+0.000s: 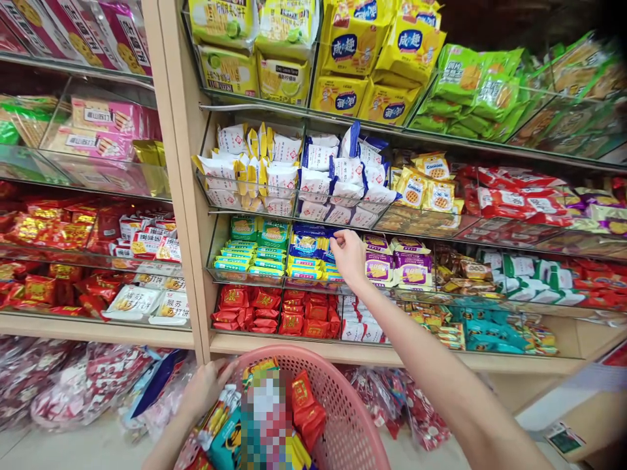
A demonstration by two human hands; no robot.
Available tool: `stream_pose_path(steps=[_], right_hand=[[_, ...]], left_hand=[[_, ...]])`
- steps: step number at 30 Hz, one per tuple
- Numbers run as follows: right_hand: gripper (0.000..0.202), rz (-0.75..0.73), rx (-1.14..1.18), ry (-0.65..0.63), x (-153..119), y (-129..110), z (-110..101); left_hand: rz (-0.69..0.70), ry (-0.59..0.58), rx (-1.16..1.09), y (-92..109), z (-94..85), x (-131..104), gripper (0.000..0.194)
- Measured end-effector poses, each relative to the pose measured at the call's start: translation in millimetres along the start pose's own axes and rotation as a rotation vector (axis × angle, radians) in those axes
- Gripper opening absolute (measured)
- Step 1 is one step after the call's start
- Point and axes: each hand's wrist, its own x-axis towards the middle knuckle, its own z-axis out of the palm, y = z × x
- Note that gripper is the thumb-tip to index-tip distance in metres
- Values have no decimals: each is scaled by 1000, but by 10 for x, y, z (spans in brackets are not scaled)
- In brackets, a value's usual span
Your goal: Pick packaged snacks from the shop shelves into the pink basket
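My left hand (206,393) is closed on the rim of a pink perforated plastic basket (350,398). Inside the basket lie red packets (307,408), a teal packet (226,438) and other snack packs; a pixelated patch hides part of the contents. My right hand (349,259) reaches into a shelf compartment, its fingers pinched together beside blue and yellow biscuit packets (307,243). Whether a packet is between those fingers is hidden. Purple and white packets (412,264) stand just right of this hand, and green packets (251,245) are to the left.
Glass-fronted shelves (255,212) rise in tiers, holding white, yellow and red snack packs. A wooden upright (183,196) divides two shelf units. Bagged goods (93,385) lie on the floor under the bottom ledge. A cardboard box (582,424) stands at the lower right.
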Motion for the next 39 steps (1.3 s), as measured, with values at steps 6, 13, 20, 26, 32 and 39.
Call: stream_pose_path(steps=[6, 13, 20, 26, 32, 39], right_hand=[[9, 22, -6, 34, 47, -12, 178], [11, 138, 81, 108, 44, 13, 340], [12, 166, 91, 112, 63, 0, 383], [13, 144, 111, 120, 49, -13, 384], [16, 139, 141, 131, 59, 9, 387], [14, 184, 245, 160, 47, 1, 400]], left_hand=[[-23, 6, 0, -6, 16, 12, 43], [-18, 19, 1, -55, 47, 28, 44], [-21, 19, 1, -56, 53, 33, 45], [-26, -10, -9, -18, 16, 30, 44], [-26, 2, 3, -16, 17, 24, 45], [1, 14, -14, -35, 26, 21, 44]])
